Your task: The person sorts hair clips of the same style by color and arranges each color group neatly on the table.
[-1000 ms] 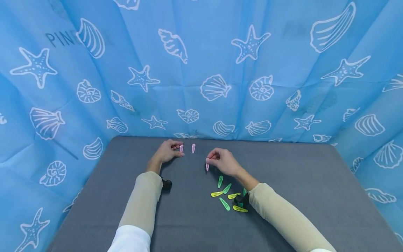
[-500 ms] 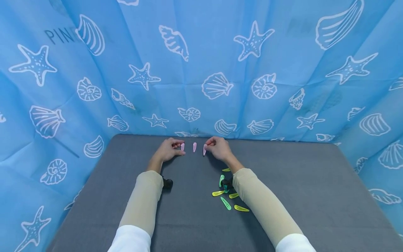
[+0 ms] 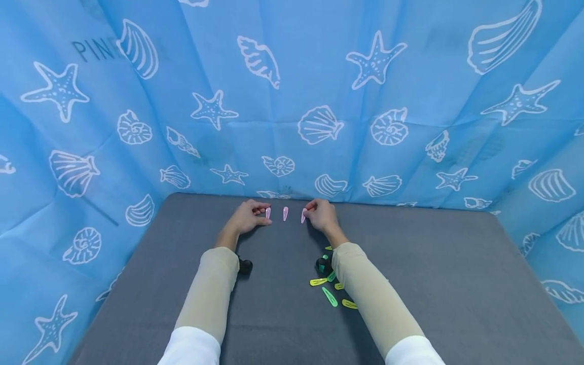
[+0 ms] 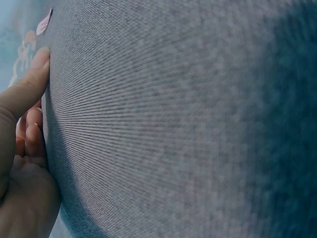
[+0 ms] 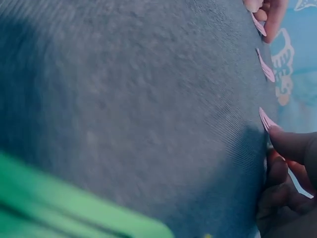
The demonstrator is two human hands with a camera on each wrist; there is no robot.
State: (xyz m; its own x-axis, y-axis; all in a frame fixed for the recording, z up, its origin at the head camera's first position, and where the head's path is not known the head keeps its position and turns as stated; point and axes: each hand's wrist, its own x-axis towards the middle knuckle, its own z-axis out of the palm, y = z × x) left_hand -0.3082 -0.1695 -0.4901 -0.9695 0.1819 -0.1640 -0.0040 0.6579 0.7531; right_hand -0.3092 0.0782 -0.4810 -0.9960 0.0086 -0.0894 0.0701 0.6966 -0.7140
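Three pink hair clips stand in a row near the far edge of the grey table. At the left one [image 3: 268, 213], my left hand [image 3: 246, 217] has a finger at its top end and the thumb at its bottom end. The middle clip [image 3: 285, 213] lies untouched between the hands. My right hand [image 3: 322, 216] pinches the right clip [image 3: 303, 216] between thumb and fingers; in the right wrist view its thumb [image 5: 290, 144] covers one end of that clip. The left wrist view shows the left thumb [image 4: 32, 82] stretched along the cloth, with a pink clip [image 4: 44, 23] beyond it.
Several green clips [image 3: 329, 296] and yellow clips [image 3: 318, 282] lie scattered nearer the body, partly hidden under the right forearm. A blue curtain [image 3: 310, 167] with shell prints hangs right behind the table's far edge. Dark wrist cameras [image 3: 245, 267] sit under both wrists.
My right hand has carried its pink clip away from me, up to the row beside the middle clip, then slightly right. My left hand has stayed at the left clip.
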